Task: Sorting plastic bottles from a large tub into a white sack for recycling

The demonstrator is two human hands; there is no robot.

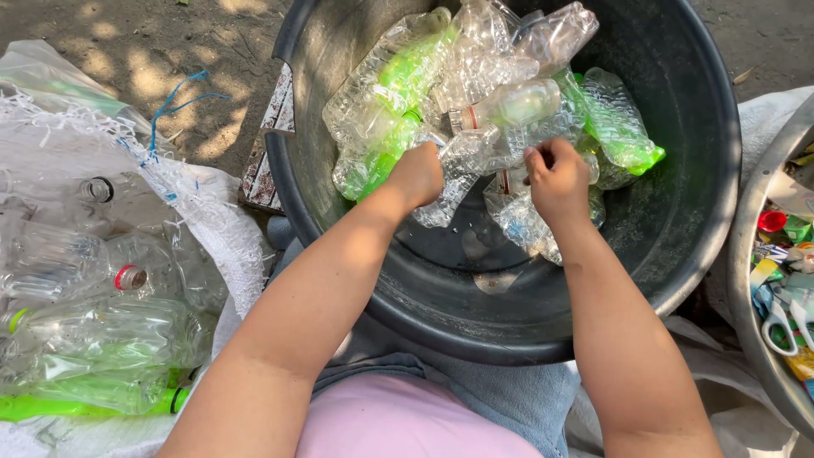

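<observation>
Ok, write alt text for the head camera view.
Two bare hands, left hand and right hand, grip a crushed clear bottle over a dark tub of clear and green plastic bottles. A white sack of bottles lies at left.

crushed plastic bottles | black tub | clear, green

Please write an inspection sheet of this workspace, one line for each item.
Surface: bare sunlit dirt ground.
Job's things: big round dark plastic tub with crushed clear and green plastic bottles.
Clutter: white woven sack of bottles on the left; grey metal basin with coloured scraps and white-handled scissors on the right.
Hands: left hand and right hand both on one crushed clear plastic bottle.
Cables: only a blue string.
Surroundings: nothing seen.
</observation>
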